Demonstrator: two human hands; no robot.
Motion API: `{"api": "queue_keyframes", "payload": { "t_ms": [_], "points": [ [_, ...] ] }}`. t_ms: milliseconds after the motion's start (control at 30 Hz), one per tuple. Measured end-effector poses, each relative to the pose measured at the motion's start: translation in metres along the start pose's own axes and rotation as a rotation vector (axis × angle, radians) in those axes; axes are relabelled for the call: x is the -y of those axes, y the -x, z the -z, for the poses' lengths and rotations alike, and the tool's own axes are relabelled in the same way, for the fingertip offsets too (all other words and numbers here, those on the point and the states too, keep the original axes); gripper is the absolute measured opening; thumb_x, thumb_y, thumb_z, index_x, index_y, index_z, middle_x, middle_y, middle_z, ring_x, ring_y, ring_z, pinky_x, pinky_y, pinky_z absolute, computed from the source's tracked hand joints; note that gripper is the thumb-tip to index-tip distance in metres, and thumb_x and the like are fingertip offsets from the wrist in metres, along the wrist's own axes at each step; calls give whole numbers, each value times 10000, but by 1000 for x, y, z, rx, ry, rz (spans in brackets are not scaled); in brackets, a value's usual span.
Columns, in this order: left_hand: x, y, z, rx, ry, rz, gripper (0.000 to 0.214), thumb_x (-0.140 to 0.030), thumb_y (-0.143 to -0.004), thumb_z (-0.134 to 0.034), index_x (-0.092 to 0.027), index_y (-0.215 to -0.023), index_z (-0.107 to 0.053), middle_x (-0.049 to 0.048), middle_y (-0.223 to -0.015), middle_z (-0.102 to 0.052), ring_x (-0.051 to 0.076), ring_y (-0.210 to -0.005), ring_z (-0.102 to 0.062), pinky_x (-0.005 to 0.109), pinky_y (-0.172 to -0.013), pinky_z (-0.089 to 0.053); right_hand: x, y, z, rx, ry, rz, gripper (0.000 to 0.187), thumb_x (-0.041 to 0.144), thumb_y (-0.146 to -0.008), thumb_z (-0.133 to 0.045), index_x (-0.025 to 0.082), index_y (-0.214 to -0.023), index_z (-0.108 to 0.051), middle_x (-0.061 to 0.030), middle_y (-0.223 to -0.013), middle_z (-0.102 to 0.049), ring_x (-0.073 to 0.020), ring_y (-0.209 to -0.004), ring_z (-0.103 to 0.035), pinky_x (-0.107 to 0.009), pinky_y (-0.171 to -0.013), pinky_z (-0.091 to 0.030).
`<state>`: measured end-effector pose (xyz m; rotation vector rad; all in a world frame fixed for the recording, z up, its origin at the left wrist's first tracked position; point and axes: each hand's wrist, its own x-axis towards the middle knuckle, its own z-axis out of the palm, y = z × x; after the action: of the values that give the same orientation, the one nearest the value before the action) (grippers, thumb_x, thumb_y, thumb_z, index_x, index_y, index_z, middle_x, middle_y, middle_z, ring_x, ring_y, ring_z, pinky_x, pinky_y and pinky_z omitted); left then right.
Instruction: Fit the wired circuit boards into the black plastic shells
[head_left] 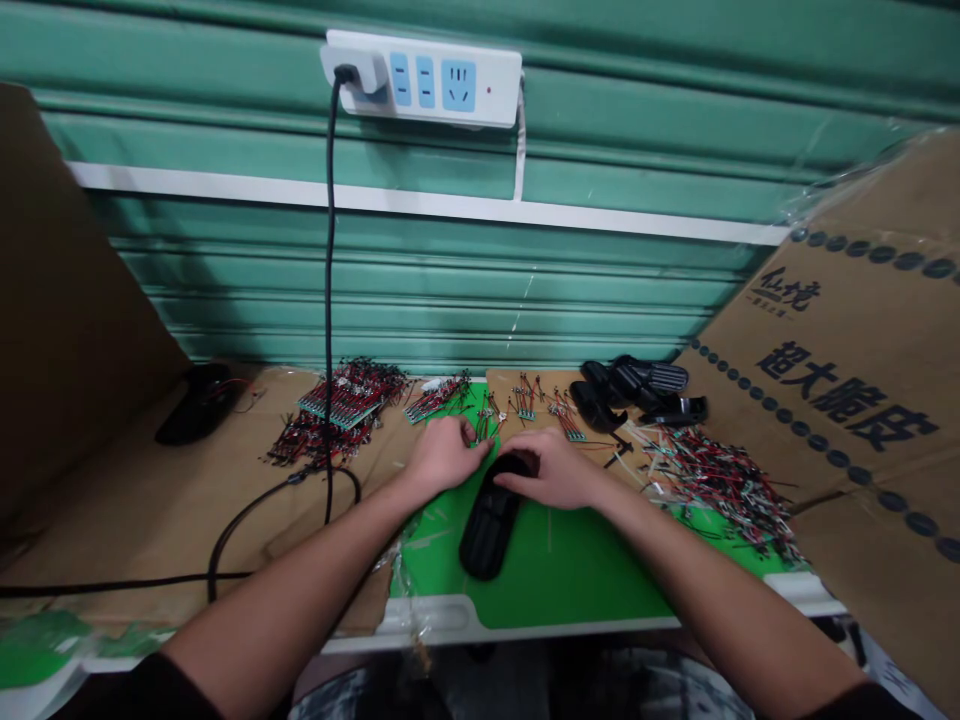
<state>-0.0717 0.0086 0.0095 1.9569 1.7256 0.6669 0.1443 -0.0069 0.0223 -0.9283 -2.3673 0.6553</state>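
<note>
Green board (pixel 585 575) under your work, black shell (pixel 487 535) lying lengthwise on it, near end toward you, far end between your hands. Your right hand (pixel 559 468) is closed on that far end, thumb across the top, fingers over the far side. Your left hand (pixel 444 455) is just beside it, thumb and forefinger close together by the small wired pieces (pixel 491 415); can't tell if you're pinching one or only reaching, since it's blurred there.

Step, my read: you're at the shell's far end, steadying it right-handed while the left deals with a small part. Next move calls for a firm right grip and a clean left pinch on a single piece; leads lie close together there and could snag.

Around you: strips of wired boards (pixel 343 405) to the left, a tangled wire heap (pixel 727 490) to the right, more black shells (pixel 637 388) behind that heap, one dark shell (pixel 196 405) with a red lead far left.

Writing: the right-hand carton (pixel 832 330) reads 仙境, then larger 超大脆皮; the small line under 仙境 is too fine to read. White outlet strip (pixel 427 85) has one plug in it, no brand I can make out.
</note>
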Motion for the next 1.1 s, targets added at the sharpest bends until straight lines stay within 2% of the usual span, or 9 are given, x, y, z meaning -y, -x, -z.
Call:
{"api": "queue_keyframes", "payload": {
  "t_ms": [133, 267, 433, 500, 567, 733, 933, 1100],
  "points": [
    [4, -4, -1, -39, 122, 40, 215, -355, -767, -819, -207, -739, -666, 58, -753, -729, 223, -686, -646, 308, -637, -391, 2, 0, -3, 65, -175, -57, 287, 483, -912, -750, 208, -983, -784, 32, -629, -639, -128, -541, -517, -246, -531, -354],
    [7, -9, -5, -67, 297, 93, 201, -177, -700, -840, -187, -713, -640, 16, -709, -696, 175, -654, -635, 279, -651, -446, -10, -4, -3, -23, -242, -190, 351, 489, -967, -653, 176, -860, -770, 1, -650, -660, -120, -542, -516, -238, -515, -335],
    [-6, -8, -5, -32, 902, 244, 315, -145, -708, -874, -154, -903, -627, -20, -641, -666, 150, -516, -647, 278, -575, -530, -22, -10, -9, -124, -216, -292, 307, 431, -954, -636, 167, -1002, -786, -35, -770, -745, -140, -585, -586, -250, -551, -399],
    [-12, -6, -4, 16, 1102, 236, 382, -170, -682, -922, -125, -947, -650, 11, -668, -707, 164, -569, -701, 292, -624, -589, -21, -12, -12, -194, -281, -305, 325, 442, -953, -630, 166, -1059, -764, -52, -834, -768, -158, -628, -630, -262, -578, -441],
    [-17, -2, -4, 40, 1204, 220, 432, -200, -630, -977, -100, -927, -678, 56, -724, -751, 174, -638, -741, 293, -683, -623, -19, -13, -14, -255, -371, -297, 320, 452, -956, -620, 168, -1045, -736, -58, -856, -767, -168, -658, -650, -265, -585, -461],
    [-21, 3, -7, 66, 1260, 225, 502, -257, -540, -1036, -95, -870, -695, 91, -739, -786, 190, -659, -764, 282, -685, -640, -12, -15, -12, -266, -400, -260, 303, 460, -969, -616, 186, -848, -658, -13, -709, -673, -146, -608, -611, -239, -543, -432],
    [-21, 5, -7, 80, 1250, 182, 548, -332, -524, -1036, -86, -886, -707, 109, -737, -790, 191, -643, -763, 270, -654, -632, -14, -11, -12, -201, -508, -263, 316, 504, -970, -623, 204, -883, -579, 39, -605, -581, -115, -471, -516, -221, -451, -366],
    [-22, 5, -7, 56, 1225, 168, 548, -341, -503, -1035, -88, -866, -712, 90, -704, -778, 177, -600, -739, 262, -608, -615, -14, -11, -15, -177, -555, -286, 371, 576, -968, -612, 221, -900, -526, 57, -588, -568, -111, -435, -506, -209, -410, -344]
  ]
}}
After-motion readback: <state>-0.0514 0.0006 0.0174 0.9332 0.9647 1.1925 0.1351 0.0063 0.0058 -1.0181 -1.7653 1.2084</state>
